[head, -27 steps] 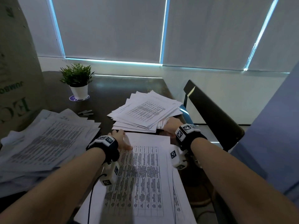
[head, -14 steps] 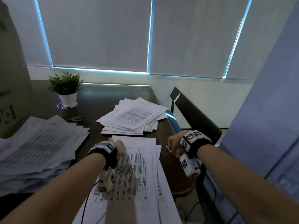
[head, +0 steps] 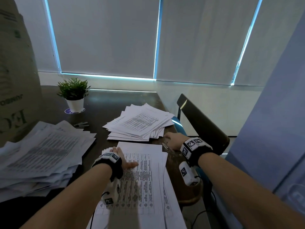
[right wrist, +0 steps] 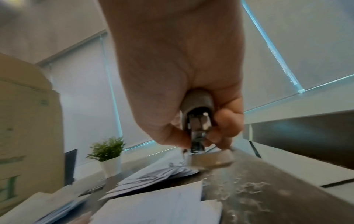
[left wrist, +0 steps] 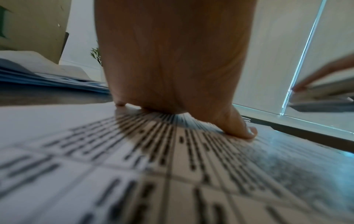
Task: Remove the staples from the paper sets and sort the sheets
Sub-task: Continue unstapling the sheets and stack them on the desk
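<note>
Now your left hand (head: 123,160) lies flat, pinning the near printed sheets (head: 145,184), while your right hand (head: 175,141) grips the staple remover (right wrist: 197,125) over the table's (head: 115,103) right edge, probably to drop a staple.

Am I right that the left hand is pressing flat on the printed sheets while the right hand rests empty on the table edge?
Not quite: the right hand is not empty; it grips a metal staple remover, as the right wrist view shows. The left hand does press flat on the printed sheets.
</note>
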Motion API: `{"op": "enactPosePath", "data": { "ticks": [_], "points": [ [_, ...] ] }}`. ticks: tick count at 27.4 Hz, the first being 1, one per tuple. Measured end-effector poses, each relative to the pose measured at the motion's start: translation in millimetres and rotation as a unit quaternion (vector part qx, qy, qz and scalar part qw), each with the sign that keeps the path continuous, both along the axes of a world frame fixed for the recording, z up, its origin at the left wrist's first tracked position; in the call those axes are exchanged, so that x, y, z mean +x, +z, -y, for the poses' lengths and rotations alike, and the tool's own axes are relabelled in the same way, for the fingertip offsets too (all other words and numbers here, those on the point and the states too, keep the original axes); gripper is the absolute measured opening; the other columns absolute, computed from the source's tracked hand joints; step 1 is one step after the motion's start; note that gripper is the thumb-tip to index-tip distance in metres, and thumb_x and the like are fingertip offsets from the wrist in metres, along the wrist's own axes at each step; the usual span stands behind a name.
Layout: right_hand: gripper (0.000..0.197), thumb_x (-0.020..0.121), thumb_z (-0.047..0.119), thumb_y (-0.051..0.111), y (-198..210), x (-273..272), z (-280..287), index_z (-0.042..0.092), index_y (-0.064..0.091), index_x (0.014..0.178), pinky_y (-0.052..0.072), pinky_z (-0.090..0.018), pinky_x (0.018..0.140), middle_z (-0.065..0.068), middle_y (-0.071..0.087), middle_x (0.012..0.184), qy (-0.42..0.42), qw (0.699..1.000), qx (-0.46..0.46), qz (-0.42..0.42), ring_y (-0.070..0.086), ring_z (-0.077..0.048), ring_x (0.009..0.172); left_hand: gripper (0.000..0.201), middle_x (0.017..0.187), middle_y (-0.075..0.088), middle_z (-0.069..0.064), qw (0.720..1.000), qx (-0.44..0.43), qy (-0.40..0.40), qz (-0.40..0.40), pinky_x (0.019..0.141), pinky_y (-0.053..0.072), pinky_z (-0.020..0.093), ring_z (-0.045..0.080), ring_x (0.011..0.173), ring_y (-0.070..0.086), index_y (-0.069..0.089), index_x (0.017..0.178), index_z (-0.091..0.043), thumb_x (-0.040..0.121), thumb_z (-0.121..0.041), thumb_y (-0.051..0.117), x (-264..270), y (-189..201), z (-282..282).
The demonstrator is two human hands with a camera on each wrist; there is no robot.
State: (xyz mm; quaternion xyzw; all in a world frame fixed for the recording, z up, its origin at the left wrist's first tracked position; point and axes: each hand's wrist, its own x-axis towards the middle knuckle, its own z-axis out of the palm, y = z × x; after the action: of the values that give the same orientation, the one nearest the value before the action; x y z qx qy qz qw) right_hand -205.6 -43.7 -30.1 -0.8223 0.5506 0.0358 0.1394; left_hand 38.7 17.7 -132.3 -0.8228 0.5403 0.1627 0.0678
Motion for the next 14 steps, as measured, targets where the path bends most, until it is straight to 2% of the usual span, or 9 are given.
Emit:
{"op": "enactPosePath", "data": {
  "ticks": [2, 4, 6, 9, 11, 14],
  "points": [
    [0.046, 0.101, 0.029, 0.046, 1, 18, -11, 0.025, 0.041, 0.146, 0.042, -0.033, 0.102, -0.006, 0.053, 0.138, 0.047, 0.997, -0.002, 0.056, 0.054, -0.026, 0.122, 0.135, 0.158, -0.014, 0.016, 1.000, -0.001, -0.005, -0.011, 0.119, 0.008, 0.050, 0.031, 0.147, -0.006, -0.013, 0.150, -0.006, 0.061, -0.094, 0.036, 3, -2, 0],
    [0.044, 0.100, 0.029, 0.046, -6, 37, -18, 0.030, 0.043, 0.144, 0.047, -0.032, 0.097, -0.006, 0.057, 0.132, 0.095, 0.993, 0.015, 0.075, 0.059, -0.023, 0.111, 0.133, 0.158, -0.015, 0.017, 1.000, 0.002, -0.013, -0.016, 0.118, 0.009, 0.051, 0.032, 0.147, -0.008, -0.015, 0.150, -0.009, 0.061, -0.094, 0.035, 3, -3, 0],
    [0.046, 0.098, 0.024, 0.049, -17, 57, -20, 0.032, 0.044, 0.143, 0.050, -0.033, 0.093, -0.007, 0.059, 0.130, 0.128, 0.990, 0.022, 0.058, 0.061, -0.024, 0.107, 0.128, 0.157, -0.017, 0.018, 1.000, 0.008, -0.022, -0.009, 0.118, 0.009, 0.053, 0.033, 0.147, -0.008, -0.016, 0.150, -0.014, 0.063, -0.094, 0.033, 3, -4, -1],
    [0.055, 0.096, 0.018, 0.050, -36, 82, -21, 0.035, 0.039, 0.147, 0.053, -0.038, 0.095, -0.006, 0.059, 0.134, 0.154, 0.987, 0.034, 0.025, 0.062, -0.025, 0.108, 0.124, 0.158, -0.016, 0.017, 0.999, 0.016, -0.030, 0.005, 0.117, 0.010, 0.054, 0.033, 0.147, -0.006, -0.015, 0.150, -0.019, 0.063, -0.094, 0.032, 1, -1, -2],
    [0.061, 0.093, 0.013, 0.050, -44, 93, -16, 0.037, 0.038, 0.148, 0.054, -0.039, 0.093, -0.007, 0.058, 0.136, 0.157, 0.987, 0.029, 0.019, 0.062, -0.025, 0.109, 0.126, 0.158, -0.016, 0.016, 0.999, 0.024, -0.033, 0.017, 0.117, 0.012, 0.054, 0.033, 0.147, -0.004, -0.014, 0.150, -0.021, 0.060, -0.096, 0.031, 1, 1, -1],
    [0.059, 0.095, 0.013, 0.050, -49, 105, -12, 0.036, 0.038, 0.148, 0.054, -0.037, 0.089, -0.009, 0.060, 0.131, 0.158, 0.987, -0.003, 0.016, 0.062, -0.027, 0.108, 0.133, 0.158, -0.015, 0.014, 0.999, 0.029, -0.030, 0.027, 0.116, 0.012, 0.055, 0.033, 0.147, -0.004, -0.015, 0.150, -0.025, 0.049, -0.101, 0.029, 4, 1, 3]
  ]
}}
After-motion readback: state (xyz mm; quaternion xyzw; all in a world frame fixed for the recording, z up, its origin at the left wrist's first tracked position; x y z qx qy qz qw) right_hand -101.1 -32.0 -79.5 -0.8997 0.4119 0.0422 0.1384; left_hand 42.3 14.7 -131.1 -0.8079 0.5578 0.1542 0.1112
